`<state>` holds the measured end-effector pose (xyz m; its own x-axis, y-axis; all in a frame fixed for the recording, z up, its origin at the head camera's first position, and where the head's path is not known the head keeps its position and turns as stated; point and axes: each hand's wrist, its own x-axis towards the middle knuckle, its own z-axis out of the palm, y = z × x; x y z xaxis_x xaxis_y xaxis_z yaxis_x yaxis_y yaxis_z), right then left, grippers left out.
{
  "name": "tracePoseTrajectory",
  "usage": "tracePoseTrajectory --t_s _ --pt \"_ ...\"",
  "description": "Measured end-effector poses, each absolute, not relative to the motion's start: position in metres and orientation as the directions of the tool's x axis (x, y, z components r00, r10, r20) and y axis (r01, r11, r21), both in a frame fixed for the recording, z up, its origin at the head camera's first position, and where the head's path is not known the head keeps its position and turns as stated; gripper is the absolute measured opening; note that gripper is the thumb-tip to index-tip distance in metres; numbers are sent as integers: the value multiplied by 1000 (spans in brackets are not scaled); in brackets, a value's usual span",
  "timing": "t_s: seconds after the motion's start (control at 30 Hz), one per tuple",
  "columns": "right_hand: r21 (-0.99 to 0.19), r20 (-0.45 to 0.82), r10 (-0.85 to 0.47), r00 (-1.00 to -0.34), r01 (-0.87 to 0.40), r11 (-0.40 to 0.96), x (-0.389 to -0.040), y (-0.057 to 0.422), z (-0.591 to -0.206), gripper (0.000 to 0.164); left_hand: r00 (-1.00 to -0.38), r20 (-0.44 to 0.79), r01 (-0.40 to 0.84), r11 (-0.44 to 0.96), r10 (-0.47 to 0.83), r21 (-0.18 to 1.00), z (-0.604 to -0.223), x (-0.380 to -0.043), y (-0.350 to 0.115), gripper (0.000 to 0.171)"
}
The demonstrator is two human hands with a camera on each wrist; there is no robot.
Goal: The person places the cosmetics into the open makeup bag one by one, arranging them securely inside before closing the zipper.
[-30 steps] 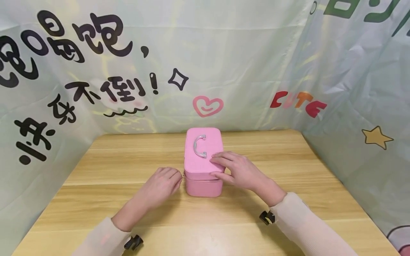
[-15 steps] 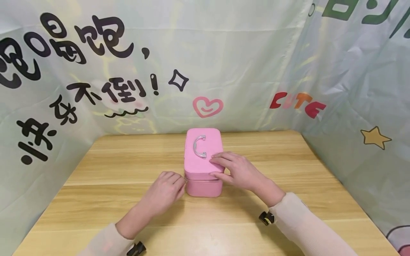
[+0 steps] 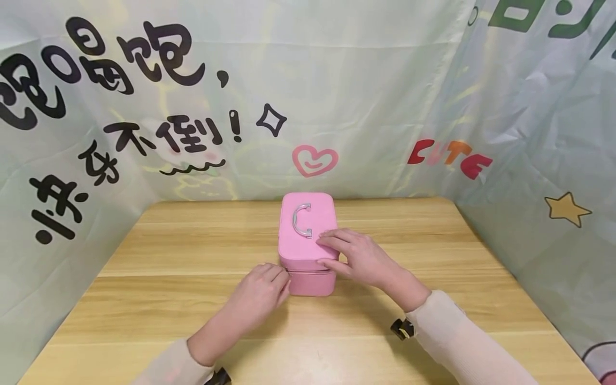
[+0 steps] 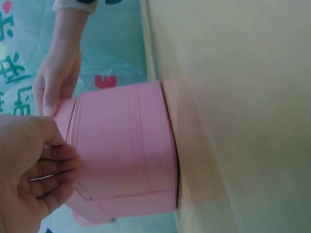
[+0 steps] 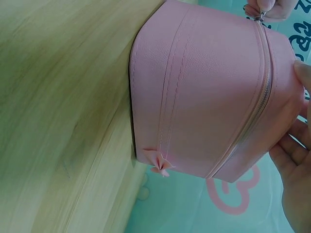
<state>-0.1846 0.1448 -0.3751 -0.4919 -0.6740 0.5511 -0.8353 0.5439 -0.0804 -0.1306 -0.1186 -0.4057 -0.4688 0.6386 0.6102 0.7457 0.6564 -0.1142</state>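
A pink vanity case [image 3: 312, 284] stands upright on the table, its lid down, with a silver handle [image 3: 295, 220] on top. At the front left corner my left hand [image 3: 262, 291] pinches the metal zipper pull [image 5: 261, 17] between thumb and curled fingers. The right hand [image 3: 363, 258] rests on the lid's front right corner, fingers on top and thumb against the front edge. In the right wrist view the zipper [image 5: 265, 94] runs around the case below the lid, and a small pink bow [image 5: 159, 162] sits low on its side.
The wooden table [image 3: 409, 331] reaches out on all sides of the case. Printed cloth [image 3: 366, 96] with black lettering, a heart and a star hangs behind and beside it. Dark wrist-worn devices [image 3: 402, 328] show at both sleeves.
My left hand has slid to the right, from the case's left side round to its front left corner, with the zipper pull. The right hand has stayed on the lid.
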Motion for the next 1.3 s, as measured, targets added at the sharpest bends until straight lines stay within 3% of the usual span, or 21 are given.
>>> tracePoseTrajectory --t_s 0.5,0.93,1.17,1.3 --pt "-102 546 -669 -505 -832 545 -184 144 -377 41 -406 607 703 657 684 -271 -409 -124 -84 12" --pt "-101 547 -679 -489 -844 527 -184 145 -378 47 -438 582 660 685 685 -310 -408 -120 -57 20" --pt "-149 502 -681 -533 -829 538 -183 149 -375 28 -428 588 661 681 686 -314 -407 -120 -47 17" --pt "-150 490 -686 -537 -828 540 -183 151 -373 26 -415 621 670 685 665 -286 -406 -120 -44 19"
